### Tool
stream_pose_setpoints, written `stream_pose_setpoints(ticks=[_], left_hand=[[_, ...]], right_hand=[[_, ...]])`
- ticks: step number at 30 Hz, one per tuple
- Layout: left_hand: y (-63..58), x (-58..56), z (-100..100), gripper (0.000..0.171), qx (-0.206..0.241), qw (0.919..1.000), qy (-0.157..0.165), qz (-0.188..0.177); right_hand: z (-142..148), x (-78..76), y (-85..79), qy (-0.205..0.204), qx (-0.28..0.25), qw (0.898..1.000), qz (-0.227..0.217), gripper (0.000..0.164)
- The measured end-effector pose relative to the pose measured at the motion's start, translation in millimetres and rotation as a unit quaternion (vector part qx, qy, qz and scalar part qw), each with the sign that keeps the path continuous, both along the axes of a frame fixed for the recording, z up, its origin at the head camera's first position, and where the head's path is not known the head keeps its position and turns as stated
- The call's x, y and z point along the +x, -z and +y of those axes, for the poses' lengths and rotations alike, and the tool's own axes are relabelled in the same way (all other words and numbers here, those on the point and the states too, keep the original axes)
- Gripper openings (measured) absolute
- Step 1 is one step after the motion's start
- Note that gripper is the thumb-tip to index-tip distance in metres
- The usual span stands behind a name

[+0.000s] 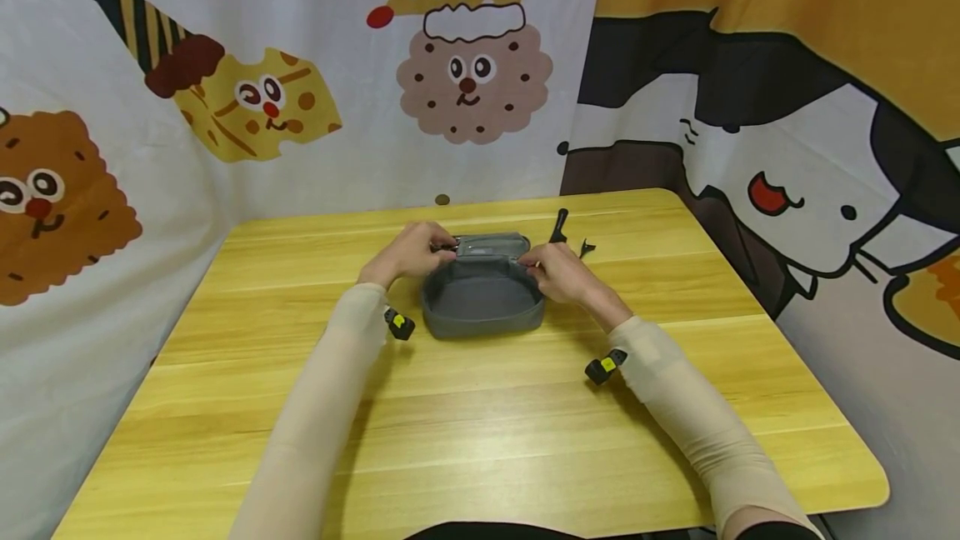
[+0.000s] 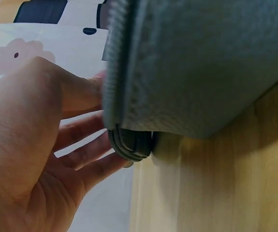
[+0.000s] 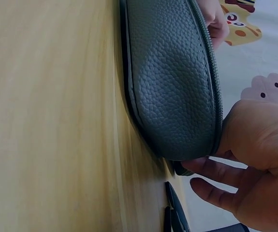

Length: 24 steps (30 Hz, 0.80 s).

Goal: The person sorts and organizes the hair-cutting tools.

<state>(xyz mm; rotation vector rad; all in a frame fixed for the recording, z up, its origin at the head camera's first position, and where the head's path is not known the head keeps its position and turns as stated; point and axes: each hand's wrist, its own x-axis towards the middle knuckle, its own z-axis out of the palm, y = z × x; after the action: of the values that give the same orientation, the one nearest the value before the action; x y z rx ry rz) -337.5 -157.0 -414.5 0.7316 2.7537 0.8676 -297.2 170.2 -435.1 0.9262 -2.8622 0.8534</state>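
A grey zip bag (image 1: 483, 325) with a pebbled leather look stands unzipped on the table, its inside showing and its lid (image 1: 491, 247) folded back to the far side. My left hand (image 1: 411, 255) holds the far left corner, thumb at the zipper edge and fingers behind the lid. At the far right corner, my right hand (image 1: 564, 275) pinches the zippered rim between thumb and fingers. The right wrist view shows the bag's bulging side wall (image 3: 172, 87) and the right hand (image 3: 259, 164) at its end. In the left wrist view the bag wall (image 2: 211, 63) fills the upper right.
Just beyond my right hand lie a black handle (image 1: 558, 226) and a small dark forked piece (image 1: 587, 248), partly hidden by that hand. The light wood table (image 1: 480, 432) has rounded corners. A printed cartoon curtain (image 1: 300, 182) hangs behind its far edge.
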Motion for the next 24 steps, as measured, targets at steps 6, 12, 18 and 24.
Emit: stream_pose_setpoints(ticks=[6, 12, 18, 24], left_hand=[[2.8, -1.0, 1.2, 0.037, 0.017, 0.9998, -0.012, 0.002], [4.5, -1.3, 2.8, 0.036, 0.007, 0.9998, -0.008, 0.017], [2.7, 0.0, 5.8, 0.036, -0.006, 0.9997, 0.002, 0.025], [0.9, 2.9, 7.2, 0.036, 0.000, 0.9998, -0.002, 0.019]], right_hand=[[0.2, -1.7, 0.5, -0.009, 0.009, 1.000, 0.011, 0.032], [0.3, -3.8, 0.8, -0.010, 0.014, 1.000, 0.016, 0.032], [0.7, -3.7, 1.3, -0.006, 0.013, 1.000, 0.016, 0.032], [1.0, -2.8, 1.2, -0.004, 0.013, 1.000, 0.012, 0.032]])
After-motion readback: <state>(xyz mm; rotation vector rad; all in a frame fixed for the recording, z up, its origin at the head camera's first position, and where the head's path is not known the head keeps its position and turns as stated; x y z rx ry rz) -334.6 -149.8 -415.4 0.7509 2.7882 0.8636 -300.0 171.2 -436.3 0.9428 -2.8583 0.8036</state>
